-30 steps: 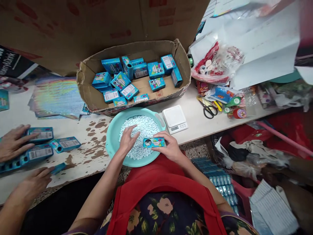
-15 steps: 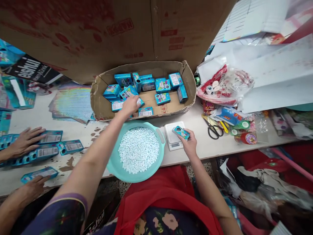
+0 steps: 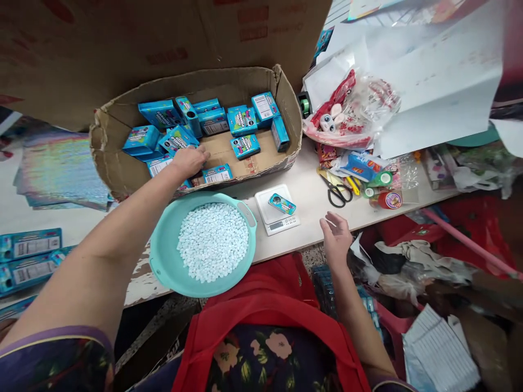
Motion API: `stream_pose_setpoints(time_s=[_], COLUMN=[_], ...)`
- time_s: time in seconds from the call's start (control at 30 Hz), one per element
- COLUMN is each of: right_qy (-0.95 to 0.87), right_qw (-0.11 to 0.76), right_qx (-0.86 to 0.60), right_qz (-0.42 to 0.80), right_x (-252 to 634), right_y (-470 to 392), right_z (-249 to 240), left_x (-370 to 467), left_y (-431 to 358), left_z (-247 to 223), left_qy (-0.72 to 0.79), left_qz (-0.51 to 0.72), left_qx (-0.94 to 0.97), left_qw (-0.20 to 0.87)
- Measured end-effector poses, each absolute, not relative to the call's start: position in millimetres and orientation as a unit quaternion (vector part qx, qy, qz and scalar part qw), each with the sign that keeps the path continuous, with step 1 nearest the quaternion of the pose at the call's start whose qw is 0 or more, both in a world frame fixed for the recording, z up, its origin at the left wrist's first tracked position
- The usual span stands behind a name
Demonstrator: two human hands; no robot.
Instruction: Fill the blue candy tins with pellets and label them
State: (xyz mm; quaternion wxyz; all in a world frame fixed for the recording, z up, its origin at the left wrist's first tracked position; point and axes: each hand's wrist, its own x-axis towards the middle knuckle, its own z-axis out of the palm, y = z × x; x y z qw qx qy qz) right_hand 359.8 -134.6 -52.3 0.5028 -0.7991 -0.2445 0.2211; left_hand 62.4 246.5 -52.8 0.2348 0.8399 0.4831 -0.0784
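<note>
My left hand point(image 3: 191, 162) reaches into a low cardboard tray point(image 3: 261, 170), its fingers bent down among small blue printed boxes point(image 3: 216, 173). What they close on is hidden beneath the hand. On a white digital scale point(image 3: 276, 224) lies a small blue pack with a round window point(image 3: 281, 203). To the right of the scale, my right hand point(image 3: 337, 238) hovers by the table's edge with its fingers apart and nothing in them. A turquoise basin point(image 3: 162, 256) filled with small pale-blue candy-like pieces point(image 3: 214, 239) stands in front of the tray.
Black scissors point(image 3: 337, 193), tape rolls and a plastic bag with a toy face point(image 3: 327, 122) lie on the right. A large carton point(image 3: 163, 32) rises behind the tray. Shiny sheets point(image 3: 61, 166) and more blue boxes point(image 3: 30, 245) are at the left.
My right hand has let go of the blue pack on the scale and moved off to the right. My left hand stays in the tray. The whole view has swung right.
</note>
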Motion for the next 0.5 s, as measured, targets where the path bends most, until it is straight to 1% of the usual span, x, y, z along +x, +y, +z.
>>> stream_pose_setpoints(time_s=[0.1, 0.23, 0.3, 0.4, 0.43, 0.5], right_qy=[-0.262, -0.325, -0.355, -0.379, -0.385, -0.398], right_qw=[0.497, 0.496, 0.499, 0.505, 0.504, 0.497], right_qx=[-0.789, -0.762, -0.745, -0.726, -0.722, -0.716], right_qz=[0.247, 0.26, 0.266, 0.273, 0.277, 0.285], right_x=[339, 311, 301, 288, 285, 276], right_y=[-133, -125, -123, -123, -124, -124], right_z=[-43, -28, -21, -14, -12, -9], left_x=[51, 43, 41, 36, 33, 25], left_y=[239, 228, 224, 218, 216, 207], left_z=[-40, -32, -30, -20, -13, 8], left_qy=[0.491, 0.49, 0.476, 0.458, 0.458, 0.472], left_qz=[-0.029, -0.049, -0.08, -0.15, -0.156, -0.1], left_qx=[0.834, 0.83, 0.841, 0.856, 0.858, 0.861], left_qw=[0.249, 0.261, 0.244, 0.186, 0.171, 0.161])
